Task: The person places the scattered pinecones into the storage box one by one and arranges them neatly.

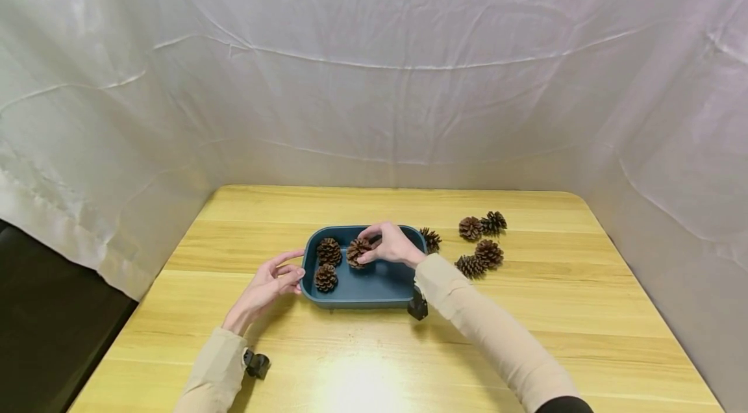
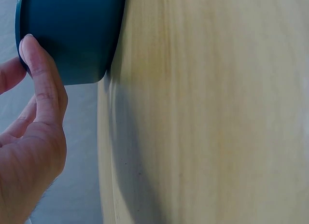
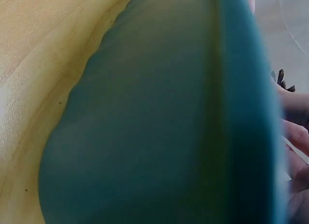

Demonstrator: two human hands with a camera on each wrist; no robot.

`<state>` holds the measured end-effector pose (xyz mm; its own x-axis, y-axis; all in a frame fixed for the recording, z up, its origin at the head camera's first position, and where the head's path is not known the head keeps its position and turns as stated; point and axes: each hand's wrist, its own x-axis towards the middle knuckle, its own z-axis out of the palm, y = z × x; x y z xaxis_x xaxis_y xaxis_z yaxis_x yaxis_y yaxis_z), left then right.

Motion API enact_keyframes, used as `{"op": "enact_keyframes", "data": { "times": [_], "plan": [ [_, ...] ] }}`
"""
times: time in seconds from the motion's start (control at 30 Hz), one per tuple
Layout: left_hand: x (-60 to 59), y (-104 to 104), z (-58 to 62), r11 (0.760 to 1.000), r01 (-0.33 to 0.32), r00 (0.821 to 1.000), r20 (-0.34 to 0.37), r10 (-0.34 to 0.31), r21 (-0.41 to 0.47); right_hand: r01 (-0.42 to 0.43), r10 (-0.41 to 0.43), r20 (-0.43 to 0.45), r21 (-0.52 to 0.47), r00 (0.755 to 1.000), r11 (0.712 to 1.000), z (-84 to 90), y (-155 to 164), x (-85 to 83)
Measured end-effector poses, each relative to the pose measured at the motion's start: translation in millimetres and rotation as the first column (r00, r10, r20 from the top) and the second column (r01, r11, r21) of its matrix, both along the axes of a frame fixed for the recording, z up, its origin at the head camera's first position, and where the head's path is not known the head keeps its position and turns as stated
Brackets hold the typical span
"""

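Observation:
My right hand [image 1: 394,245] reaches over the blue tray [image 1: 362,304] and grips a brown pine cone [image 1: 356,253] between thumb and fingers, inside the tray's outline. To its left, two more pine cones lie in the tray, an upper one [image 1: 328,251] and a lower one [image 1: 325,278]. My left hand [image 1: 265,286] holds the tray's left end, thumb and fingers at the rim. In the left wrist view a finger of that hand [image 2: 41,93] lies against the outer wall [image 2: 77,35]. The tray's wall [image 3: 145,108] hides most of my right hand in the right wrist view.
Right of the tray, one pine cone [image 1: 432,240] lies close behind its corner. Farther right are two pairs, a back one [image 1: 482,225] and a nearer one [image 1: 479,260]. The wooden table [image 1: 526,335] is backed by pale hanging cloth [image 1: 397,114].

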<state>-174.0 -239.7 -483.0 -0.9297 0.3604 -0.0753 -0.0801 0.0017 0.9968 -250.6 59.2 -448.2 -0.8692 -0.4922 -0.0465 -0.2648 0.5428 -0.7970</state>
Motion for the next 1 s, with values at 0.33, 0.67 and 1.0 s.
{"op": "enact_keyframes", "data": {
  "times": [0.33,0.67,1.0],
  "plan": [
    [0.2,0.2,0.4,1.0,0.007,1.0,-0.002,-0.007,0.006,0.039,-0.039,0.003,0.038,0.999,0.999,-5.9,-3.4,0.5],
    [0.0,0.6,0.2,1.0,0.003,1.0,0.001,-0.003,0.001,0.045,-0.046,0.016,0.05,0.999,0.998,-9.4,-5.0,3.8],
    [-0.1,0.2,0.9,1.0,0.004,1.0,-0.002,-0.004,-0.007,0.067,-0.069,0.04,0.037,0.997,0.997,-8.6,-6.8,6.5]
  ]
}}
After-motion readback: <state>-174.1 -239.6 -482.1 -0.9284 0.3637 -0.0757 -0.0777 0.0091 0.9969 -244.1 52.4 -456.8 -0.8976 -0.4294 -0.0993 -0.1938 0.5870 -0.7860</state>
